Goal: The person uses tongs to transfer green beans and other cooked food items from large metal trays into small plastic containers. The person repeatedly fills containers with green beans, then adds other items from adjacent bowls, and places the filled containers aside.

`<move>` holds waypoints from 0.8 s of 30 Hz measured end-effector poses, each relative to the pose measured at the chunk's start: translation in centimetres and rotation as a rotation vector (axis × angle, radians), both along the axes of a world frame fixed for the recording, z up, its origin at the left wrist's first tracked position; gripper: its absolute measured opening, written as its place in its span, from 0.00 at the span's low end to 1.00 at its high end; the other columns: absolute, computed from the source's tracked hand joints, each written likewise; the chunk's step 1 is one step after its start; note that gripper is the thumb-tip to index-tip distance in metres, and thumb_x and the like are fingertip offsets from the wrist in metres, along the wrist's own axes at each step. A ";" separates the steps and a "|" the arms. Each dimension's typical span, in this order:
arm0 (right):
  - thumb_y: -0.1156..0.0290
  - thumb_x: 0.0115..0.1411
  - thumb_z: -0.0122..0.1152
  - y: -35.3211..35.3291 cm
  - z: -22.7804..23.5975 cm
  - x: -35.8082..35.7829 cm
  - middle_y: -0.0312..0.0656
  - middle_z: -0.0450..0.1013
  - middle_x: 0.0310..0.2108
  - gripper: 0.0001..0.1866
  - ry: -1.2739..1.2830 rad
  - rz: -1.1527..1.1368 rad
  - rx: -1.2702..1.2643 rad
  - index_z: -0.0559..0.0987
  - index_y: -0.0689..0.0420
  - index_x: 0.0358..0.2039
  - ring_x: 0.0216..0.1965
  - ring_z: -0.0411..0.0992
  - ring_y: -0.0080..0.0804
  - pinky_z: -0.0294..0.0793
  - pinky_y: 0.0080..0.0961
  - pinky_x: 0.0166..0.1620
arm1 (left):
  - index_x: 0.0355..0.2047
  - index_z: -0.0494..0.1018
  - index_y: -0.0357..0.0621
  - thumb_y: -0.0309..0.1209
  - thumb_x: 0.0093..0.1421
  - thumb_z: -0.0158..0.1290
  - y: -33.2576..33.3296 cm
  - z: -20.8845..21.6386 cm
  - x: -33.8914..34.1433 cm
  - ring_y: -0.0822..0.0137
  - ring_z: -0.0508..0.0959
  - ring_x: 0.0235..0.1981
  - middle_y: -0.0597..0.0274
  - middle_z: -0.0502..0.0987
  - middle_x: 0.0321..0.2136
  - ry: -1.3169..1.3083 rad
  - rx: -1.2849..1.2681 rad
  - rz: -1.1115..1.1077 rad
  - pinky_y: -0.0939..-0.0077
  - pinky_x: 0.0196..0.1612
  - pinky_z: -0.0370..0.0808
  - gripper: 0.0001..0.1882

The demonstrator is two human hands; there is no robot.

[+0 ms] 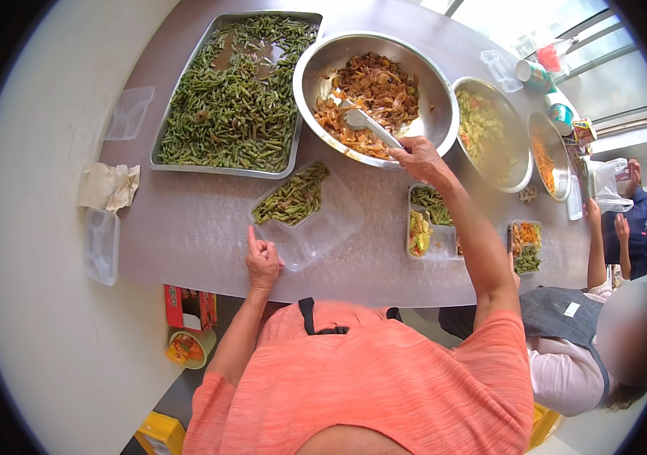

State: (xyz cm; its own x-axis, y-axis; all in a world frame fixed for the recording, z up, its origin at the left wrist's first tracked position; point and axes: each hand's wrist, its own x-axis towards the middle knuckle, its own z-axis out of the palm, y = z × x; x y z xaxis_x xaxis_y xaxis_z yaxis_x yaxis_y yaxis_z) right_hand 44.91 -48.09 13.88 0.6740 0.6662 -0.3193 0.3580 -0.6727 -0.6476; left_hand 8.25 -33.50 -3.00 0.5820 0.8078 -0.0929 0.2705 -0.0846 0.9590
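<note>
Right fingers [405, 155] gripping; left fingers [252, 236], can't tell. Grey desk [187, 231]: round steel bowl [438, 98] of brown shredded vegetables [380, 80]; clear plastic compartment tray [322, 239], near side; pale long-handled utensil [374, 127], in right fingers. Likely scooping; next calls for level transfer.

The grey table [179, 239] is bearing a rectangular metal tray [221, 171], a large metal bowl [435, 98] and two other metal bowls [519, 176] in a row, while three clear divided containers [325, 233] are lying closer to its near edge.
</note>
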 end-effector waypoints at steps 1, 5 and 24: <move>0.62 0.57 0.59 -0.2 0.3 -0.4 0.47 0.75 0.25 0.16 -0.024 0.007 -0.014 0.81 0.62 0.38 0.30 0.73 0.32 0.71 0.34 0.36 | 0.65 0.43 0.33 0.23 0.61 0.47 -1.3 0.1 -0.1 0.73 0.74 0.15 0.63 0.70 0.20 -0.025 -0.063 0.018 0.78 0.18 0.73 0.36; 0.62 0.57 0.59 -1.0 1.0 -1.3 0.46 0.74 0.24 0.16 -0.082 0.053 0.043 0.80 0.63 0.36 0.28 0.72 0.31 0.70 0.34 0.35 | 0.65 0.32 0.31 0.23 0.62 0.46 -3.7 0.7 0.7 0.71 0.77 0.16 0.60 0.71 0.23 -0.107 -0.207 0.080 0.78 0.18 0.75 0.40; 0.69 0.57 0.60 -6.9 2.3 -8.6 0.38 0.66 0.16 0.11 -0.107 0.158 0.317 0.78 0.62 0.38 0.18 0.63 0.22 0.66 0.26 0.25 | 0.65 0.31 0.28 0.23 0.60 0.46 -3.6 2.0 2.5 0.71 0.76 0.16 0.62 0.71 0.20 -0.084 -0.208 0.108 0.77 0.18 0.75 0.41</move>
State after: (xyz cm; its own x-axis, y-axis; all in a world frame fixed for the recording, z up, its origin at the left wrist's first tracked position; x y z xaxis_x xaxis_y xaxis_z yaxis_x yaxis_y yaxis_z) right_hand 36.29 -55.03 16.16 0.5731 0.8194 -0.0138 0.5183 -0.3755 -0.7683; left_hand 10.72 -37.06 -0.96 0.5058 0.8345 -0.2185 0.1855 0.1421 0.9723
